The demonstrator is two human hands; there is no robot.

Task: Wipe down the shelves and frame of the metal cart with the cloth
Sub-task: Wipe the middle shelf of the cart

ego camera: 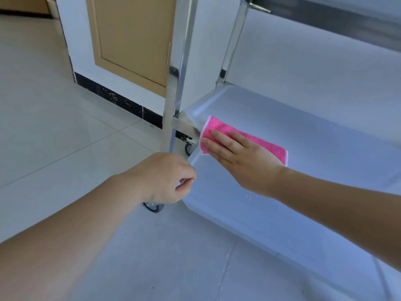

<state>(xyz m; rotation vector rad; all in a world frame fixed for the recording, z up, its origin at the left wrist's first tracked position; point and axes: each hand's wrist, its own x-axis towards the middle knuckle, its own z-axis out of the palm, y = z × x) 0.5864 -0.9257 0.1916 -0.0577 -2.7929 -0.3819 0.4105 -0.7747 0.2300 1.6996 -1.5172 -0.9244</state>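
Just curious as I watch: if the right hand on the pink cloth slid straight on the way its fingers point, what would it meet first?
Probably the cart's upright post at the shelf corner, though depth is unclear.

Pink cloth flat on shiny cart shelf — left end.

I see bright, even daylight with no hard shadows. The shelf beyond the fingers of my right hand is washed to a pale blue sheen, and its post mirrors the room. Straight lines bow toward the edges; detail looks soft throughout.
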